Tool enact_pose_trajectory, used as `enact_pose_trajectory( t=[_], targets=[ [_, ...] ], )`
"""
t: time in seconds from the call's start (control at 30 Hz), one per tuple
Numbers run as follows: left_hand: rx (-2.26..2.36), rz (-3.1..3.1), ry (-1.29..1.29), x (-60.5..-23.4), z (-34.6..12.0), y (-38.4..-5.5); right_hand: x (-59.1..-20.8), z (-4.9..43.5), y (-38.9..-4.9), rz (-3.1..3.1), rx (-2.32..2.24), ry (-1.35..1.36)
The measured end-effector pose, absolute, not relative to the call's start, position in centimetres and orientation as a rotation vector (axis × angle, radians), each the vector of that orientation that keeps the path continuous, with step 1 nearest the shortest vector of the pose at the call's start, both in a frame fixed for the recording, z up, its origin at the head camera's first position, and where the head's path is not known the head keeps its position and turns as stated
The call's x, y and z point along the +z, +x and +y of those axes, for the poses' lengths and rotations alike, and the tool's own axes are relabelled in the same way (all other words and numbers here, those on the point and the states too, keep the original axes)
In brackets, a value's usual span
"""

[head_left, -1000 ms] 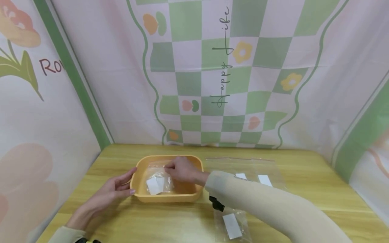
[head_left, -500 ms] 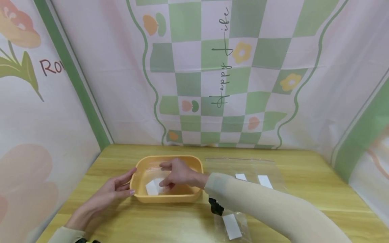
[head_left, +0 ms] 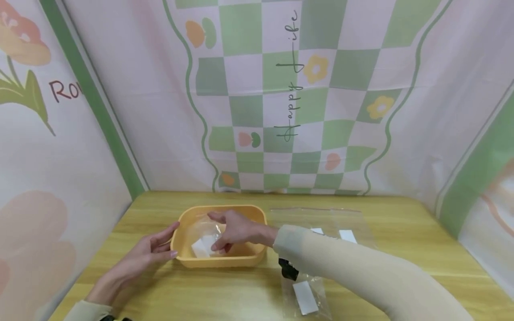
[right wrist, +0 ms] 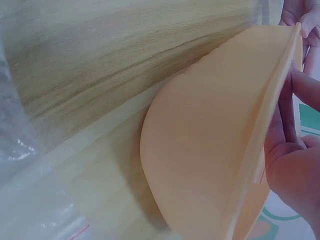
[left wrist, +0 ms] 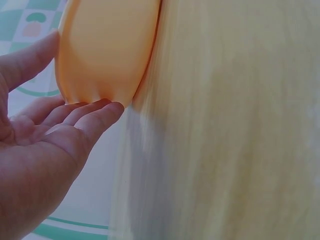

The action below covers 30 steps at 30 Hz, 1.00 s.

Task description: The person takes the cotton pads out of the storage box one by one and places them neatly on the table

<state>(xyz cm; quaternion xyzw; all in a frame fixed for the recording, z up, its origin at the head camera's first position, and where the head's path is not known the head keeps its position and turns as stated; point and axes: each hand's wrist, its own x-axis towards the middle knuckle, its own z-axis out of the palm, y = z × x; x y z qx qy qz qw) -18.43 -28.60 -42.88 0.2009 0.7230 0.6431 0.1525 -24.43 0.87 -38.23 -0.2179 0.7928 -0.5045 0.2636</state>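
Observation:
A yellow-orange plastic basin [head_left: 221,262] stands on the wooden table, left of centre in the head view. Inside it lies a clear plastic bag [head_left: 197,228] with white labels or cards [head_left: 201,246]. My right hand [head_left: 238,232] reaches into the basin from the right, its thumb and index finger spread around the bag's right part, where the film bulges up and glints. In the right wrist view the basin wall [right wrist: 200,140] partly covers that hand. At the basin's left end, my left hand [head_left: 150,249] touches the outside with extended fingers and thumb, as the left wrist view confirms.
To the right, partly under the right sleeve [head_left: 341,263], lies a large clear zip bag [head_left: 297,218] with white labels [head_left: 347,236]. Nearer the front edge is a smaller clear bag [head_left: 321,290] with a white label [head_left: 305,297]. A patterned curtain [head_left: 281,111] hangs behind the table.
My right hand first pinched the bag's upper right edge, then spread its thumb and index finger and came down around the bag, which now bulges. My left hand stays at the basin.

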Motion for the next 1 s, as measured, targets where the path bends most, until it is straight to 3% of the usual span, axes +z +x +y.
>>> enact_pose_trajectory(
  t=[0.7, 1.0],
  targets=[
    [1.849, 2.079, 0.592, -43.2, -28.7, -18.5, -35.5, 2.5, -24.0, 2.382, -1.185, -0.751],
    [1.846, 2.085, 0.574, -43.1, -28.6, -18.4, -33.7, 4.5, -24.2, 2.29, -1.339, -0.78]
  ],
)
